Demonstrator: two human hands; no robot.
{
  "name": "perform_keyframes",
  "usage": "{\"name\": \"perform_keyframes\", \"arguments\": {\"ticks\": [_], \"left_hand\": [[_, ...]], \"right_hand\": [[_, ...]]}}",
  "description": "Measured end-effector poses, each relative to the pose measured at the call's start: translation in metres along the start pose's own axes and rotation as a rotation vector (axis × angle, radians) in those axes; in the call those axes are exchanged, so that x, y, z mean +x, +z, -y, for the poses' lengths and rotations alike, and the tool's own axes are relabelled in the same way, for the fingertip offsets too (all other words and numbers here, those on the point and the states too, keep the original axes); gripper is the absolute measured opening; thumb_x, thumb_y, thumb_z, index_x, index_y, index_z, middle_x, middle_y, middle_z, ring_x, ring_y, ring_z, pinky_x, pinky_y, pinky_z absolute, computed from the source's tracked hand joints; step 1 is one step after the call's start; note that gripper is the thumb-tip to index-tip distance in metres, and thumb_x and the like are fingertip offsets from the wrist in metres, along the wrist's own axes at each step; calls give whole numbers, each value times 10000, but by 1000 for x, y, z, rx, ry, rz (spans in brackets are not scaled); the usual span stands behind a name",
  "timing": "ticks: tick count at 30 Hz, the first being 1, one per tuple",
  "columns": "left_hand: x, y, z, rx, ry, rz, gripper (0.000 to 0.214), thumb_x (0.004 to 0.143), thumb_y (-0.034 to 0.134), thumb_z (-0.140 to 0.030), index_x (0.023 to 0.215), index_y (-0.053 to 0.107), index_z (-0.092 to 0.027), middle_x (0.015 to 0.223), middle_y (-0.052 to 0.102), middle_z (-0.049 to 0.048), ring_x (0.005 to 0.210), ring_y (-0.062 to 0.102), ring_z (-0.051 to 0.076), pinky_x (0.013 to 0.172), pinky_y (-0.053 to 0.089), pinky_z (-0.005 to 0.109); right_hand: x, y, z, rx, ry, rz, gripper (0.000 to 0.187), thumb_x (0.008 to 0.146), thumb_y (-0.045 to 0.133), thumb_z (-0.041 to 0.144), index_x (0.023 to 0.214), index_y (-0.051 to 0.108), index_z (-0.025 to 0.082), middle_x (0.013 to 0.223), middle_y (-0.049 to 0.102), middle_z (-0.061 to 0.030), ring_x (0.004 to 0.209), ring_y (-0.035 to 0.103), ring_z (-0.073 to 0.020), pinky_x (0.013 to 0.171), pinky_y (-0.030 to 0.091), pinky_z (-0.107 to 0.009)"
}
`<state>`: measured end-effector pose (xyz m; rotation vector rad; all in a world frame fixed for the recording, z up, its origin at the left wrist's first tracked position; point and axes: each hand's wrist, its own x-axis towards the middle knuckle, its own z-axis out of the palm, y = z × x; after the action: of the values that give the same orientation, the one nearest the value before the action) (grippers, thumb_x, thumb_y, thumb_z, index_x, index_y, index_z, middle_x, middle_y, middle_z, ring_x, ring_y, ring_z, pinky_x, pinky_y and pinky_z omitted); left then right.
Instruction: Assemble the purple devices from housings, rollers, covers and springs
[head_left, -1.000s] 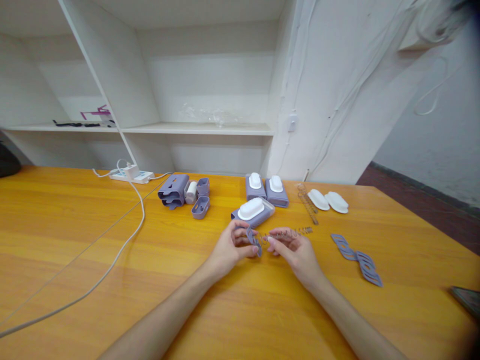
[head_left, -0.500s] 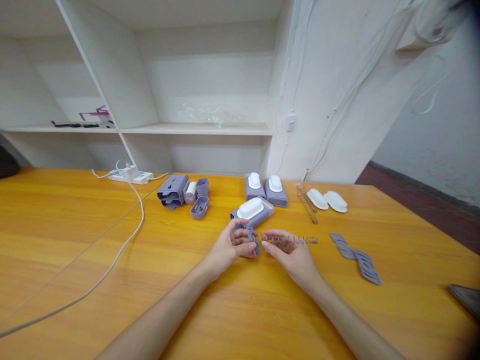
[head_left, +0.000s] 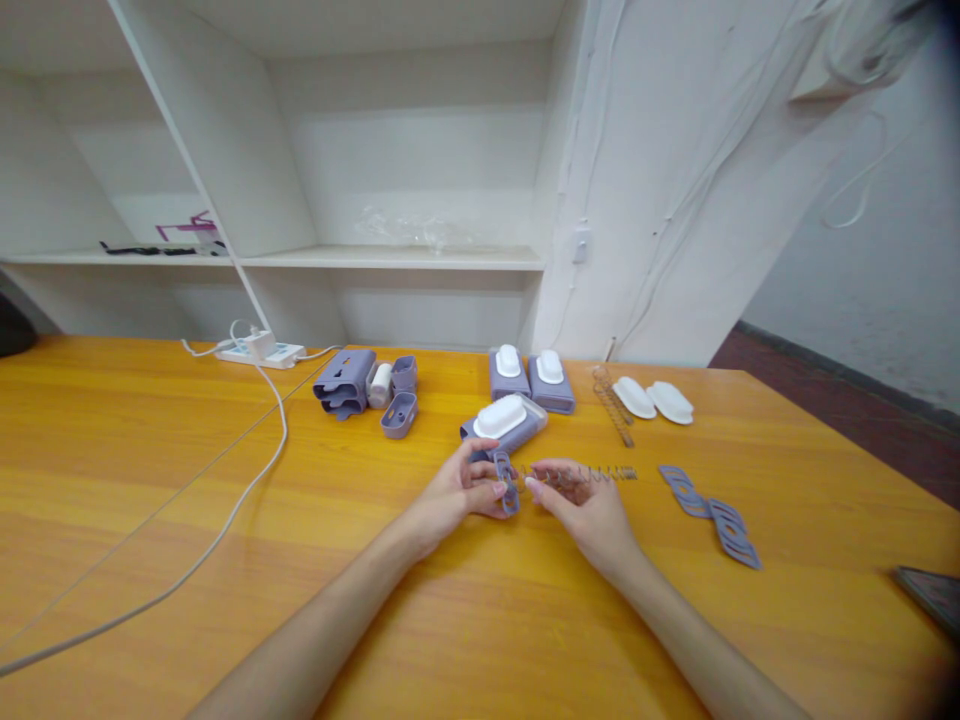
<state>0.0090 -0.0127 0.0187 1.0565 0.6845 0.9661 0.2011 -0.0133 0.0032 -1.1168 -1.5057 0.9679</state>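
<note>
Between thumb and fingers, my left hand (head_left: 454, 492) holds a small purple plastic plate (head_left: 508, 484) with cut-outs, tilted upright. My right hand (head_left: 589, 505) is closed on a long metal coil spring (head_left: 616, 474). One end of the spring meets or nearly meets the plate; I cannot tell whether it is hooked in. The other end sticks out to the right past my fingers. Just behind my left hand lies a purple case (head_left: 529, 428) with a white oval cap (head_left: 500, 416). Two similar cut-out purple plates (head_left: 735, 535) lie on the table to the right.
Farther back stand two purple cases (head_left: 551, 390) with white caps. Loose springs (head_left: 615, 408) and white oval lids (head_left: 670, 402) lie at the back right. Purple housings (head_left: 346, 382) sit left of centre. A power strip (head_left: 262, 350) trails a white cable (head_left: 255, 490) across the left side.
The plate in my left hand has turned slightly, showing more of its face. The spring's free end has risen a little. Both hands keep their hold.
</note>
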Motion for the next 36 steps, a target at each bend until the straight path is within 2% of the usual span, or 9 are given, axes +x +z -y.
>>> {"name": "perform_keyframes", "arguments": {"ticks": [9, 14, 16, 20, 22, 26, 28, 32, 36], "left_hand": [[-1, 0, 0, 0, -5, 4, 550, 713, 718, -229, 1158, 395, -227, 946, 542, 37, 787, 601, 152, 719, 517, 354], [-2, 1, -1, 25, 5, 4, 522, 704, 725, -213, 1133, 428, -211, 952, 549, 42, 797, 597, 152, 703, 518, 336], [-2, 1, -1, 34, 8, -6, 500, 703, 725, -212, 1114, 440, -199, 961, 562, 51, 807, 605, 158, 712, 516, 337], [-1, 1, 0, 10, 18, -54, 486, 655, 760, -178, 1015, 435, -192, 948, 603, 50, 804, 620, 155, 718, 506, 311], [0, 2, 1, -13, 30, -78, 489, 621, 780, -157, 955, 424, -190, 948, 621, 49, 797, 627, 150, 724, 502, 299], [2, 5, 6, -38, 36, -104, 479, 606, 789, -153, 903, 415, -184, 955, 639, 52, 785, 637, 145, 745, 506, 313], [2, 5, 7, -35, 34, -108, 466, 618, 785, -164, 909, 421, -183, 948, 644, 52, 787, 641, 146, 747, 511, 318], [1, 5, 6, -25, 20, -110, 412, 655, 768, -214, 918, 454, -172, 907, 658, 54, 758, 646, 145, 721, 525, 315], [0, 7, 2, -25, -12, -98, 410, 708, 730, -275, 1026, 509, -141, 1035, 649, 120, 880, 644, 186, 762, 520, 325]], "right_hand": [[-1, 0, -6, 56, 5, -33, 274, 724, 693, 386, 878, 645, 165, 831, 681, -74, 733, 629, -200, 657, 531, -339], [1, 1, -1, 107, 41, 48, 292, 710, 705, 380, 891, 622, 167, 798, 667, -56, 710, 624, -182, 632, 520, -309], [2, 2, 1, 119, 65, 74, 356, 704, 708, 383, 964, 598, 167, 823, 667, -57, 701, 622, -173, 615, 510, -292], [0, 4, 6, 35, 82, 156, 612, 652, 751, 359, 1184, 498, 192, 965, 669, -65, 658, 602, -146, 546, 460, -252], [-2, 6, 10, -44, 54, 192, 619, 658, 746, 346, 1209, 497, 209, 982, 680, -54, 657, 593, -143, 550, 443, -252], [-3, 6, 13, -99, 61, 158, 480, 696, 708, 362, 1124, 564, 201, 916, 710, -38, 585, 556, -128, 551, 426, -263], [-3, 5, 12, -46, 90, 134, 486, 687, 713, 365, 1116, 561, 193, 932, 713, -48, 590, 565, -135, 560, 434, -271], [-1, 3, 9, 119, 127, 108, 511, 691, 715, 364, 1132, 527, 189, 956, 712, -69, 732, 629, -179, 655, 473, -295], [1, 0, 9, 214, 135, 68, 534, 683, 730, 365, 1135, 511, 185, 926, 712, -78, 766, 639, -184, 669, 483, -291]]}}
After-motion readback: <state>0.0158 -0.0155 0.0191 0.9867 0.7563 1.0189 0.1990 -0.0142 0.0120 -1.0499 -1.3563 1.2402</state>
